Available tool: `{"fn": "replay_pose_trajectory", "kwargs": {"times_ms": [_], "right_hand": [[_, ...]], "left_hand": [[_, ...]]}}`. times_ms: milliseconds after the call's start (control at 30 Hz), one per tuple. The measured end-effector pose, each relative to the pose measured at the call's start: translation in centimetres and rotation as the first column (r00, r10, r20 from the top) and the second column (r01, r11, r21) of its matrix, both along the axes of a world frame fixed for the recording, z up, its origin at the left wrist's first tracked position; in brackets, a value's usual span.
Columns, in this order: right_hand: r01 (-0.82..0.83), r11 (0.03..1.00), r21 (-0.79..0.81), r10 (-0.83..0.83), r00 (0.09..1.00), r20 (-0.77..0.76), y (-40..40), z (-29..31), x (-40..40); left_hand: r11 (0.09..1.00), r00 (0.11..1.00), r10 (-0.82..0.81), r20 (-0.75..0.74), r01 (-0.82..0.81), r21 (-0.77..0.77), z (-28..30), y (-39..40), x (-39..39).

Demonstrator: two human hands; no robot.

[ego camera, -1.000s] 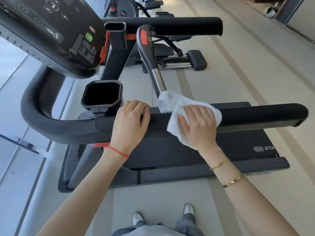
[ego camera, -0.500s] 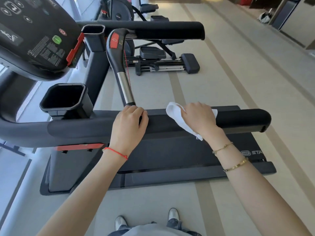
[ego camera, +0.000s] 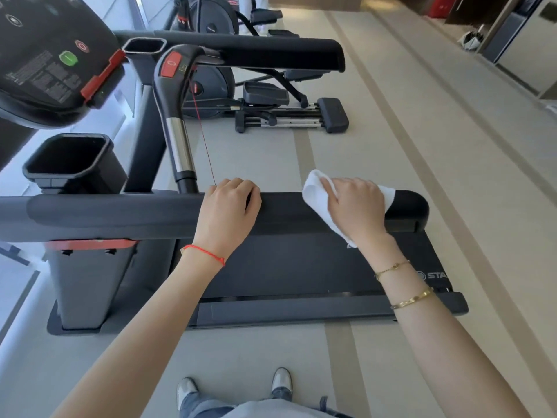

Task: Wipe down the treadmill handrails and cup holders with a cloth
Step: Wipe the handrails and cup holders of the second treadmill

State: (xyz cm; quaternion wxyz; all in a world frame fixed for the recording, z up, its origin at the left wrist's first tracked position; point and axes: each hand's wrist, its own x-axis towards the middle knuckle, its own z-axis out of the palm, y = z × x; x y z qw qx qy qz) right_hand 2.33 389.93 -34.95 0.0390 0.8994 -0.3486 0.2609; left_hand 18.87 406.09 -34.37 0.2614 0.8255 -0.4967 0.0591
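Near handrail wipe, right end.
My right hand (ego camera: 355, 206) presses the cloth (ego camera: 316, 191) onto the handrail (ego camera: 120, 217), fingers curled around it; my left hand (ego camera: 229, 209) grips the rail to steady me.

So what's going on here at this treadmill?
A person is wiping the near handrail of a treadmill. The right hand presses a white cloth over the rail close to its free end, while the left hand grips the rail further along. The cup holder sits untouched beside the console.

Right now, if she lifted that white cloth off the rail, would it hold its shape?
Probably not. The white cloth drapes over the handrail and bunches under her right hand, so it looks floppy and light.
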Motion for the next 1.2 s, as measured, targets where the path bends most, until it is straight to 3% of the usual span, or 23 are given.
{"fn": "replay_pose_trajectory", "kwargs": {"times_ms": [167,333,467,567,667,767,833,933,1033,1100,1200], "right_hand": [[0.093,0.995,0.046,-0.092,0.996,-0.021,-5.0,0.0,-5.1],[0.102,0.983,0.150,-0.130,0.973,0.191,-6.5,-1.0,-8.1],[0.119,0.951,0.285,-0.241,0.862,0.446,-5.7,-1.8,-8.4],[0.113,0.934,0.339,-0.277,0.827,0.489,-5.5,-2.3,-8.6],[0.096,0.834,0.543,-0.365,0.835,0.412,-7.1,-2.1,-9.1],[0.243,0.671,0.700,-0.386,0.921,0.050,-10.2,-0.9,-9.7],[0.301,0.591,0.748,-0.383,0.921,-0.068,-11.1,-0.1,-9.7],[0.159,0.641,0.751,-0.327,0.942,0.080,-9.5,0.0,-9.9],[0.121,0.782,0.612,-0.281,0.944,0.172,-7.4,0.0,-9.9],[0.152,0.876,0.458,-0.203,0.977,0.066,-6.9,0.5,-9.1],[0.128,0.937,0.326,-0.079,0.984,-0.159,-6.4,1.6,-6.6]], "left_hand": [[0.998,0.998,0.054,0.033,-0.053,-0.027,-0.7,-1.2,-1.7],[0.998,0.997,0.053,0.061,-0.052,-0.026,-0.7,-1.9,-2.8],[0.999,0.998,0.034,0.060,-0.033,-0.026,-0.8,-2.4,-3.4],[0.999,0.997,0.038,0.074,-0.035,-0.041,-1.0,-2.4,-3.6],[0.998,0.996,0.020,0.088,-0.015,-0.062,-1.2,-2.3,-3.5],[0.997,0.995,0.019,0.103,-0.010,-0.082,-1.3,-2.3,-3.5],[0.996,0.994,0.024,0.106,-0.014,-0.093,-1.4,-2.4,-3.4],[0.994,0.994,0.031,0.109,-0.019,-0.108,-1.5,-2.5,-3.4],[0.994,0.993,0.032,0.110,-0.020,-0.110,-1.7,-2.6,-3.4],[0.993,0.993,0.028,0.115,-0.015,-0.117,-1.8,-2.6,-3.4],[0.992,0.993,0.033,0.111,-0.019,-0.122,-1.8,-2.7,-3.2]]}}
